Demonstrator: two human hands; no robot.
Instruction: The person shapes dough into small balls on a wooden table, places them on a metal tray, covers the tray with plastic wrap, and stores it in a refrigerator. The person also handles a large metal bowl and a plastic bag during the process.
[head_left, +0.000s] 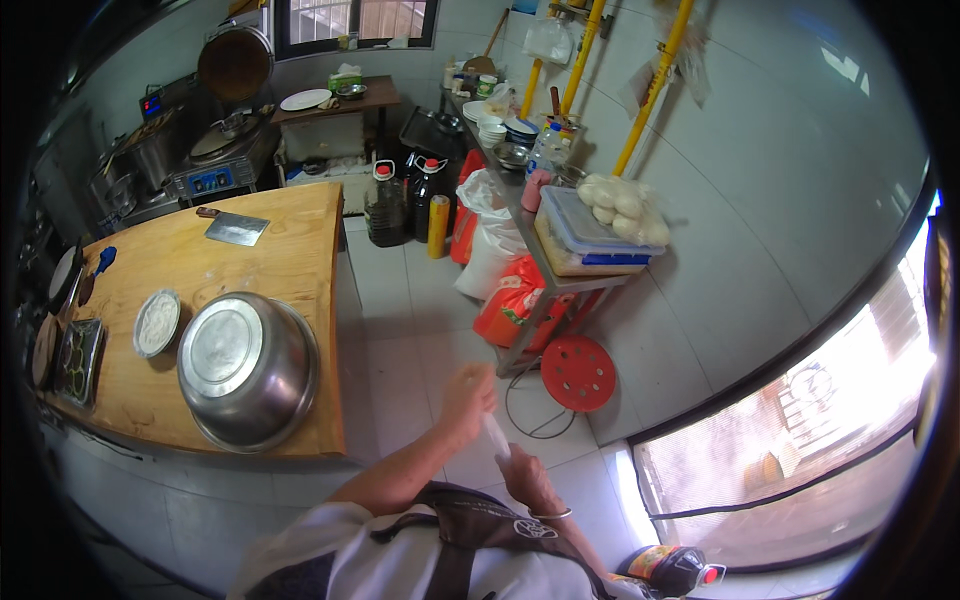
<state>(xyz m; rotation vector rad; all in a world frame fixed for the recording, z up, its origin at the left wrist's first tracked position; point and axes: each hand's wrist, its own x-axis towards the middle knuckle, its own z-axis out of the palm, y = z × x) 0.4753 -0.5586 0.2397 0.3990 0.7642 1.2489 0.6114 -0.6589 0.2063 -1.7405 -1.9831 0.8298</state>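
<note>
Over the floor in front of me, my left hand (469, 394) is closed on one end of a narrow, translucent whitish strip (495, 436), possibly thin plastic. My right hand (526, 476), with a bangle at the wrist, grips the other end, nearer my body. The strip runs stretched between the two fists. To the left, an upturned steel basin (247, 367) sits on a wooden worktable (300, 225). Beside it stands a bowl of white flour-like powder (157, 322). A cleaver (238, 228) lies farther back on the same table.
A red stool (577, 373) stands by a metal shelf table (551, 283) bearing a lidded plastic box (592, 225) and a bag of white buns (624, 208). Red bags (514, 304) and large dark bottles (386, 206) stand on the floor. Another bottle (667, 566) lies at lower right.
</note>
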